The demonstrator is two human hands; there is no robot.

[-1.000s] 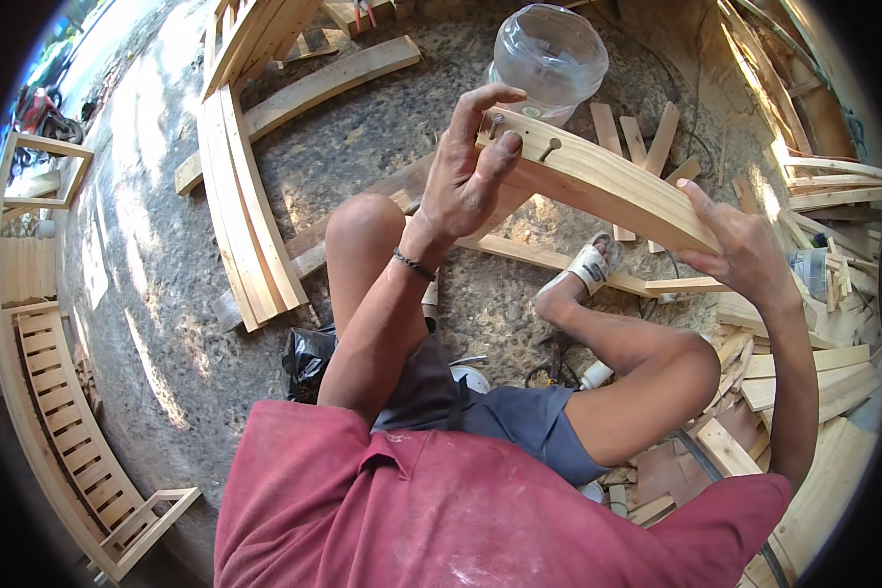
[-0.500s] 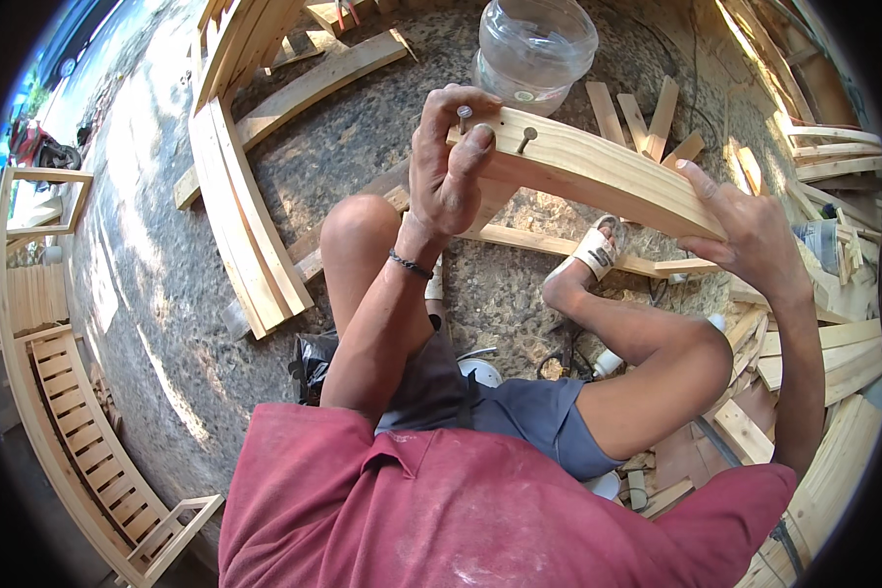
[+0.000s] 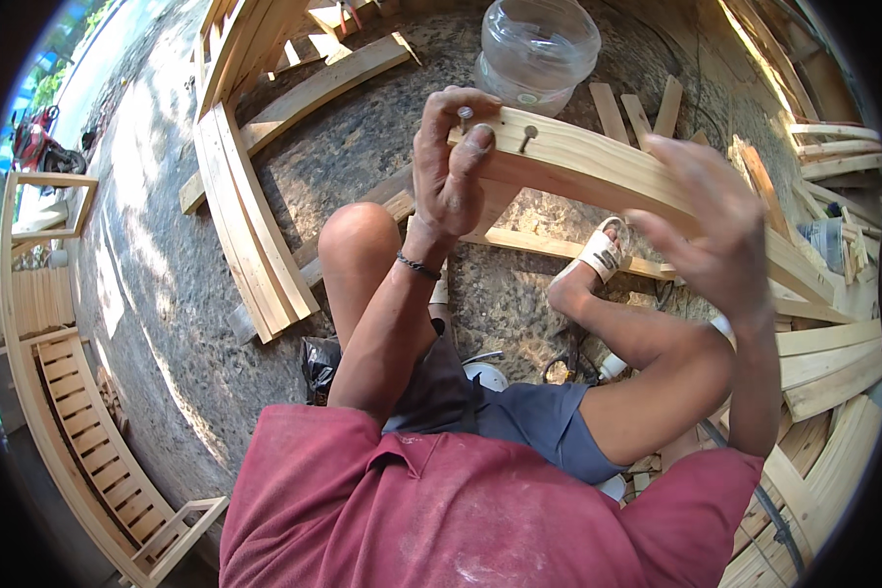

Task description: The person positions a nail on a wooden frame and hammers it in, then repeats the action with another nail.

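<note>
1 person (image 3: pixel 431 500) shows 1 left hand (image 3: pixel 448 181), 1 right hand (image 3: pixel 723 235) and 1 bracelet (image 3: pixel 418 266). The left hand has 1 wooden beam (image 3: pixel 588 162), bearing 2 nails (image 3: pixel 528 137). On the ground (image 3: pixel 171 294) are 1 clear plastic container (image 3: pixel 537 59) toward the far edge, at least 3 short strips (image 3: pixel 609 115) near it, and 1 slatted frame (image 3: pixel 80 419) along the left edge. The boards (image 3: pixel 833 361) near the right edge overlap too much to count.
</note>
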